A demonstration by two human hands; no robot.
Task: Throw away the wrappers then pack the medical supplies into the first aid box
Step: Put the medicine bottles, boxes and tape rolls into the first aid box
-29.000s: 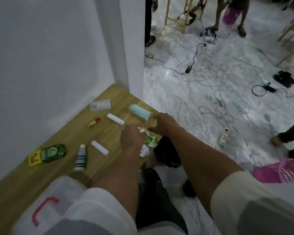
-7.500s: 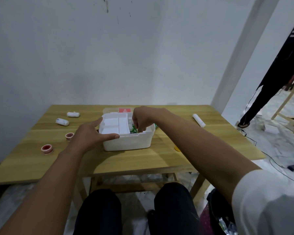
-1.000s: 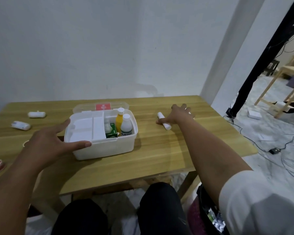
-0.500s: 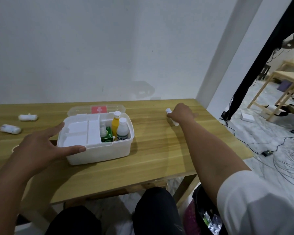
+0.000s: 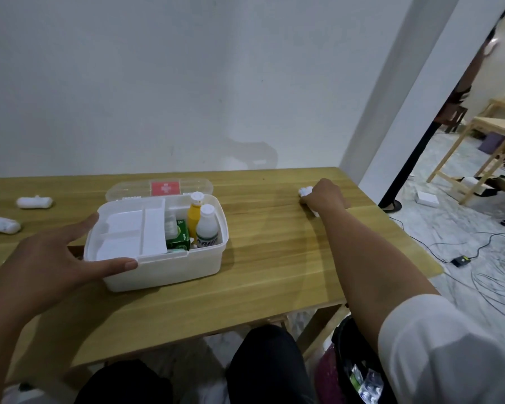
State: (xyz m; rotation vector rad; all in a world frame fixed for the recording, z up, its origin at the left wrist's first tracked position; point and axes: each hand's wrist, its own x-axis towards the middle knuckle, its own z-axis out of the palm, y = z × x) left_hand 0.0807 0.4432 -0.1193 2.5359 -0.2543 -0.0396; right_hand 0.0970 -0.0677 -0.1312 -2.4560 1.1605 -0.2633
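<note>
The white first aid box (image 5: pixel 169 269) stands open on the wooden table (image 5: pixel 274 258), its clear lid (image 5: pixel 158 189) lying behind it. Inside stand a yellow bottle (image 5: pixel 193 218), a white bottle (image 5: pixel 207 228) and a green pack (image 5: pixel 179 239), beside a white divider tray (image 5: pixel 129 231). My left hand (image 5: pixel 56 258) rests spread against the box's left front corner. My right hand (image 5: pixel 322 196) is closed over a white bandage roll (image 5: pixel 305 191) at the table's far right; only the roll's ends show.
Two more white bandage rolls (image 5: pixel 34 202) (image 5: pixel 1 224) lie at the table's far left. A black-lined bin (image 5: pixel 359 371) holding wrappers sits under the table's right corner. Cables (image 5: pixel 478 258) cross the marble floor on the right. Wooden furniture stands beyond.
My right hand went from lying open on the bandage roll to closing around it. My left hand stays at the box. The camera shifted slightly.
</note>
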